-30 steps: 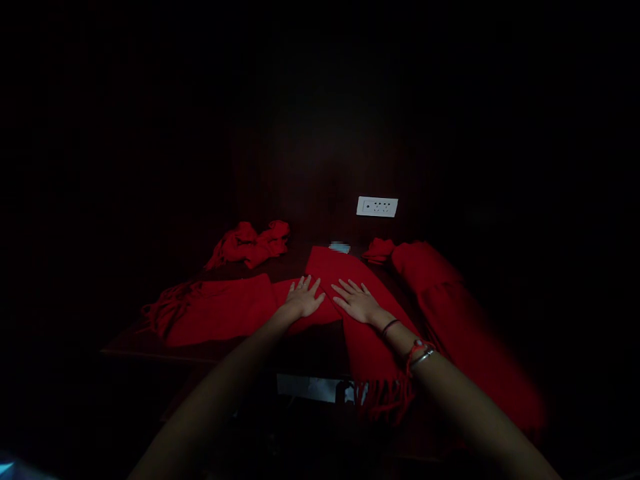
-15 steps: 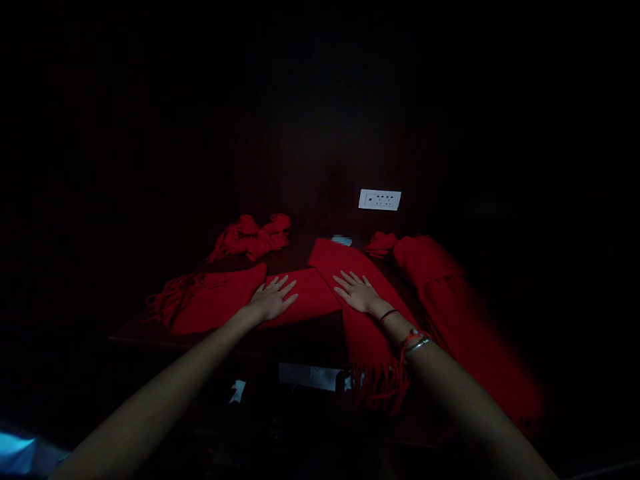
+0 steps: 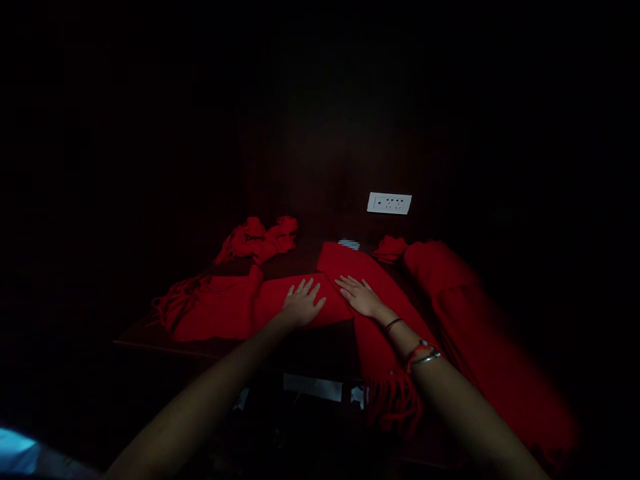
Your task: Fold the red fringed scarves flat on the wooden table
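A long red scarf (image 3: 235, 307) lies spread across a dark table (image 3: 310, 343) and bends at a corner near the middle. My left hand (image 3: 303, 303) lies flat on it with fingers spread. Just right of it, my right hand (image 3: 361, 295) also rests flat and open on the part of the scarf that runs toward me. That part ends in a red fringe (image 3: 393, 400) hanging over the table's front edge. My right wrist wears a dark band, a red string and a metal bangle.
A crumpled red scarf (image 3: 257, 240) sits at the back left. Another red scarf (image 3: 475, 320) drapes off the table's right side, with a small bunched piece (image 3: 389, 248) behind it. A white socket plate (image 3: 389, 203) is on the dark wall. The room is very dark.
My left hand slid left along the scarf, then came back right beside my right hand. The scarf's left half now shows a fold. My right hand stayed put.
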Demonstrator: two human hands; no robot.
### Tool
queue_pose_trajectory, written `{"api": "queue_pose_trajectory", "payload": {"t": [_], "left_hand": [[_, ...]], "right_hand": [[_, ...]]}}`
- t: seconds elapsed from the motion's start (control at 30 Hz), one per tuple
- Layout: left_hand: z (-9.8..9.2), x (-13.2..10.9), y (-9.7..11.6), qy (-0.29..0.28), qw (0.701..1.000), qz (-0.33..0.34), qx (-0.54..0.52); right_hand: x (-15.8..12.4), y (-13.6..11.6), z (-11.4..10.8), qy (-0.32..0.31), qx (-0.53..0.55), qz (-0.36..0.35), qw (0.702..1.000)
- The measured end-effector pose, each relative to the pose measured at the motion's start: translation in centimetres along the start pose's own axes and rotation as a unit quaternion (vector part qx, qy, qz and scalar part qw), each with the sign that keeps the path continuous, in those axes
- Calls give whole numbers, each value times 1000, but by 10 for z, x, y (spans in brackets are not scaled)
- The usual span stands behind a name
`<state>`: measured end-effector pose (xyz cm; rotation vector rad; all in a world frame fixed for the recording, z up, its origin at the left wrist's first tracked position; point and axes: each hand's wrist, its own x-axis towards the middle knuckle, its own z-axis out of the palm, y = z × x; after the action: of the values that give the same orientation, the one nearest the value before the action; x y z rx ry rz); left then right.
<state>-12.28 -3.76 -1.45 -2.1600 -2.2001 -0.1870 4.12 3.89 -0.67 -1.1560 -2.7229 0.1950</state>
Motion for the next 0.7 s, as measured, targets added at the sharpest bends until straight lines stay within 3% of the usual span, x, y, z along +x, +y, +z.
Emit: {"api": "queue_pose_trajectory", "payload": {"t": [0.2, 0.33, 0.43, 0.6, 0.7], "left_hand": [[-4, -4, -4, 54, 998, 23, -1], [-5, -1, -12, -14, 999, -42, -8], [-6, -5, -24, -58, 997, -42, -7], [-17, -19, -49, -66, 993, -94, 14], [-24, -17, -49, -72, 986, -147, 29]], "right_hand": [[-3, 8, -7, 35, -20, 30, 999], [-6, 10, -10, -13, -58, 57, 997], [-5, 11, -9, -46, -66, 75, 994], [-4, 12, -8, -46, -67, 74, 994], [-3, 10, -13, -33, -53, 73, 995]]}}
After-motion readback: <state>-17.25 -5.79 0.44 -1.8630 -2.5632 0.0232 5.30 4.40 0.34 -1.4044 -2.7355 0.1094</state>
